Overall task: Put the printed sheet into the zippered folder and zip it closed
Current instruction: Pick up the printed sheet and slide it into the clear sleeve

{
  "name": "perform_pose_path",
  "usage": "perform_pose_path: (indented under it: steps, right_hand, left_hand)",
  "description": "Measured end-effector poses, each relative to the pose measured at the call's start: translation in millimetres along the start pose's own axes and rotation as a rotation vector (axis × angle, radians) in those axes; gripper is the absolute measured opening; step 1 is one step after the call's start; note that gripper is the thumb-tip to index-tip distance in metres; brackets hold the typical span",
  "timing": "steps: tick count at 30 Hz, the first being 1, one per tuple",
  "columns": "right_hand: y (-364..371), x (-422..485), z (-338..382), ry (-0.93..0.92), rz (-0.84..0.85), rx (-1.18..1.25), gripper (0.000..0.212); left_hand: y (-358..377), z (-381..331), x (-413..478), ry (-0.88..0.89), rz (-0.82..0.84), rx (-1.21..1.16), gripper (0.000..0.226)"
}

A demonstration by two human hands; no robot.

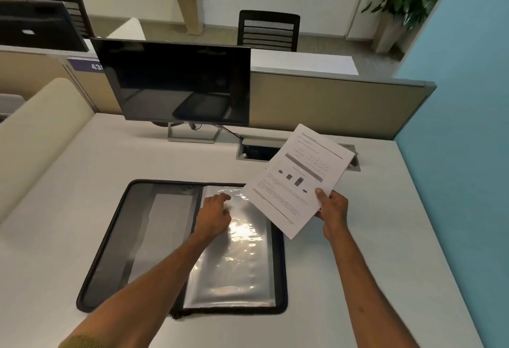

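The zippered folder [110, 251] lies open flat on the desk in front of me, black-edged, with a grey inner pocket on the left and shiny clear plastic sleeves [237, 265] on the right. My left hand [213, 217] rests on the top of the clear sleeves near the spine, fingers slightly spread. My right hand [332, 211] grips the lower corner of the printed sheet [298, 177], a white page with text, a table and a small bar chart. The sheet is held tilted above the folder's upper right corner.
A dark monitor [176, 83] on a stand sits at the back of the white desk [371, 265]. A cable box opening [256, 152] is behind the sheet. A beige partition [330, 102] bounds the back, a blue wall [462, 99] the right.
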State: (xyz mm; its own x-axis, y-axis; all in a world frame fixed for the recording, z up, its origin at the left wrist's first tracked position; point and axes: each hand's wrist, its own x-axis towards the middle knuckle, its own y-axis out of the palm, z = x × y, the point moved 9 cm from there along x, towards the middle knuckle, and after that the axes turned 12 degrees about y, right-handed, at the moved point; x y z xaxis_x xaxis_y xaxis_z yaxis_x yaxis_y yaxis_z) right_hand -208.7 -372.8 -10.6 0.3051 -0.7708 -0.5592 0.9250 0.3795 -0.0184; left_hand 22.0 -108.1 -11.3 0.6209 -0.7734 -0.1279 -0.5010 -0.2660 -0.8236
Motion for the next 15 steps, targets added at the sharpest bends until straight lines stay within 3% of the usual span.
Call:
perform_pose_path:
  steps: [4, 9, 15]
  right_hand:
    - [17.5, 5.1, 13.7, -0.02, -0.016, 0.019, 0.024]
    - [29.3, 10.8, 23.0, -0.045, -0.019, 0.001, 0.011]
    - [44.4, 24.6, 12.9, -0.006, -0.026, -0.013, 0.024]
  left_hand:
    - [10.2, -2.1, 25.3, 0.103, 0.157, 0.221, 0.064]
    - [32.9, 16.8, 39.8, 0.063, 0.276, 0.284, 0.077]
    - [53.5, 15.3, 35.0, 0.099, 0.275, 0.313, 0.079]
